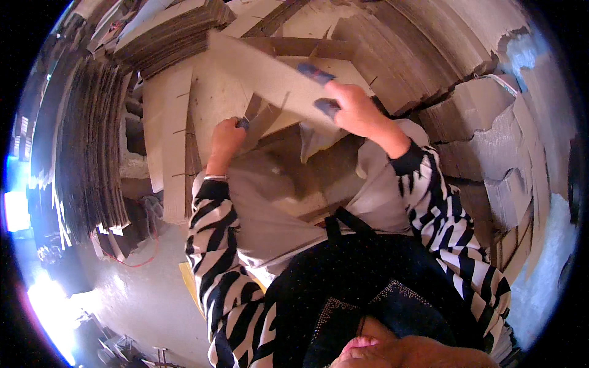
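Note:
My right hand [359, 113], with dark covers on its fingertips, grips the right end of a flat cardboard strip [261, 70]. The strip slants up to the left and is slightly blurred. My left hand [227, 138] is closed, with a dark cover on a fingertip, at the edge of a narrower slotted cardboard strip [264, 119]. That narrower strip stands below the long one and seems pinched in my left fingers. Behind both, slotted cardboard dividers [307, 48] stand on a pale board [215, 104]. Part of them is hidden by the raised strip.
Stacked cardboard sheets stand at the left [86, 141], in a far-left pile [172, 34], and in a far-right pile [399, 58]. Torn-edged cardboard bundles [478, 141] line the right side. Slotted cardboard panels [175, 135] lean by my left arm. A red cord [138, 265] lies on the floor.

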`<state>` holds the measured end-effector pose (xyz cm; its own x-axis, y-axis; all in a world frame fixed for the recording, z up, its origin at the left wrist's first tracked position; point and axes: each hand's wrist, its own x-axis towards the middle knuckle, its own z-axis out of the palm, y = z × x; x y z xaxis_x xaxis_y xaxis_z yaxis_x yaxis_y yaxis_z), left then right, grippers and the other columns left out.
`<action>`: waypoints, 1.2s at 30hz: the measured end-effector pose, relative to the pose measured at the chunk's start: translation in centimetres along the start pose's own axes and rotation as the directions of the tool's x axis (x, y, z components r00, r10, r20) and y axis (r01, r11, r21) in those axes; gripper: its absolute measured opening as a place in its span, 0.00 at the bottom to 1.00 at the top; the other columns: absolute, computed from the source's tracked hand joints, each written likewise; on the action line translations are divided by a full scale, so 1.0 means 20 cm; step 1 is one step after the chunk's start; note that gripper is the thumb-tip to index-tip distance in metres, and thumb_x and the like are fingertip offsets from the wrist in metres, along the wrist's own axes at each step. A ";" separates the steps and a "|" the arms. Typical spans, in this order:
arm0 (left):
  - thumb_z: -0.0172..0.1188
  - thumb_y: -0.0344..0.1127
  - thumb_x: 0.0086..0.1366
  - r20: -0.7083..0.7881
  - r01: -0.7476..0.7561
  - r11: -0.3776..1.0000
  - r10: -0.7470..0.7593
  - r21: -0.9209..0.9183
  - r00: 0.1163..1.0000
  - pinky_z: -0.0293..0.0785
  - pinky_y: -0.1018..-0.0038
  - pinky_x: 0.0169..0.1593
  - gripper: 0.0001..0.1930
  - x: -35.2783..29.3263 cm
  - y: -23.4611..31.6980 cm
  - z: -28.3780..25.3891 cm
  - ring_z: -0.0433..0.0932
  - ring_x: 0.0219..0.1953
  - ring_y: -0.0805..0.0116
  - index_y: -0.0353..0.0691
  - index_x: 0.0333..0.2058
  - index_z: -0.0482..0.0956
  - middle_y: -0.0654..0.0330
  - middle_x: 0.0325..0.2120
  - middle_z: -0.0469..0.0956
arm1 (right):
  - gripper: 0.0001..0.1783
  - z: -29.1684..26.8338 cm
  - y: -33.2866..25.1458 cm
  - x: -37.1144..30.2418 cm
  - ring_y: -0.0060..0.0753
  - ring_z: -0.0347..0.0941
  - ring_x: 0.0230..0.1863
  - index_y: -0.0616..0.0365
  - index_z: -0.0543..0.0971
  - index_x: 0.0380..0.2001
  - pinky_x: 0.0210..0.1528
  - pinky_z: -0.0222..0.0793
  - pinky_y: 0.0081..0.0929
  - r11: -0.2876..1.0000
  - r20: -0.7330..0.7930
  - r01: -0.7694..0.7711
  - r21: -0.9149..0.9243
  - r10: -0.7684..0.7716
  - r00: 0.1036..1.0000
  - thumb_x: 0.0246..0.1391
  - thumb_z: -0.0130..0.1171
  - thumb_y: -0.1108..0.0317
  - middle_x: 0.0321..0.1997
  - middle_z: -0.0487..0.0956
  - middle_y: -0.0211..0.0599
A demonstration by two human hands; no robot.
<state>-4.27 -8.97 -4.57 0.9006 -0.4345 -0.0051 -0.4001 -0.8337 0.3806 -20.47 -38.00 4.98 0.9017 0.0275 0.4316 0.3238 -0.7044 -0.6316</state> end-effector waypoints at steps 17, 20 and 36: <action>0.59 0.38 0.53 -0.448 0.075 0.923 0.111 0.376 0.887 0.67 0.55 0.44 0.12 0.03 0.14 -0.04 0.80 0.37 0.54 0.43 0.37 0.78 0.54 0.32 0.81 | 0.19 0.18 0.06 0.34 0.60 0.73 0.34 0.60 0.71 0.47 0.36 0.66 0.47 0.988 0.286 0.028 -0.150 0.016 0.958 0.50 0.57 0.71 0.30 0.76 0.56; 0.61 0.39 0.52 -0.300 -0.045 0.944 0.149 0.326 0.942 0.64 0.55 0.45 0.12 -0.06 0.27 -0.01 0.80 0.36 0.55 0.44 0.36 0.77 0.56 0.31 0.81 | 0.19 0.17 0.07 0.36 0.61 0.73 0.36 0.60 0.71 0.46 0.36 0.66 0.49 0.976 0.297 0.084 -0.202 -0.021 0.955 0.48 0.57 0.72 0.31 0.76 0.56; 0.61 0.30 0.48 -0.103 -0.048 0.890 0.105 0.453 0.989 0.66 0.59 0.43 0.08 -0.38 0.24 0.04 0.80 0.34 0.56 0.46 0.30 0.77 0.59 0.29 0.79 | 0.27 0.29 0.07 0.22 0.57 0.74 0.31 0.48 0.71 0.54 0.32 0.67 0.49 0.965 0.363 0.178 -0.194 -0.098 0.927 0.48 0.56 0.71 0.27 0.77 0.51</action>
<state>-13.29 -9.99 -3.48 0.8662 -0.4825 0.1304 -0.4759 -0.8759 -0.0797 -14.37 -34.74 2.36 0.9079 0.3517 0.2282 0.4171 -0.8125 -0.4073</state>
